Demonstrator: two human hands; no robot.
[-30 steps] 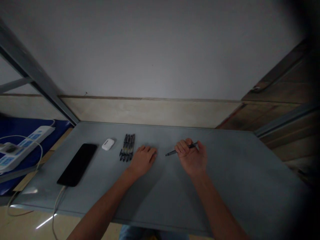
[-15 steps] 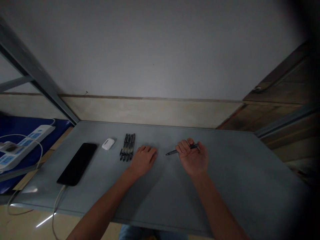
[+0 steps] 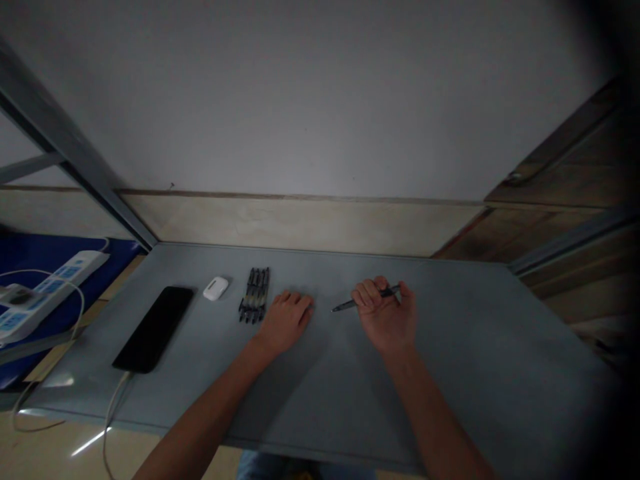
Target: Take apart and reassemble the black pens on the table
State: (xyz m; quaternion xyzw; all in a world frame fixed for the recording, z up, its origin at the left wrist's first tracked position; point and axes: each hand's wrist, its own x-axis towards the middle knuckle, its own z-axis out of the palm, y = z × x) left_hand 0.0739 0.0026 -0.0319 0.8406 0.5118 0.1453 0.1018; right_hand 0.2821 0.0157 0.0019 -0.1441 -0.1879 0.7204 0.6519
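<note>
My right hand point(image 3: 385, 313) is turned palm up, with its fingers wrapped round a dark pen point(image 3: 344, 306). The pen's tip points left and slightly down, and its back end lies by my thumb. On the grey table, my left hand point(image 3: 286, 321) rests palm down with its fingers loosely stretched out and nothing seen in it. Just left of that hand, several dark pens point(image 3: 255, 295) with clear middle sections lie side by side in a row.
Left of the pens sit a white earbud case point(image 3: 216, 289) and a black phone point(image 3: 154, 329) with a cable point(image 3: 114, 400) hanging over the front edge. A white power strip point(image 3: 53, 293) lies on a blue surface beyond the table's point(image 3: 475, 347) left end. A wall stands behind.
A little more of the pen's back end shows beside my right thumb. My left hand and the row of pens stay in place.
</note>
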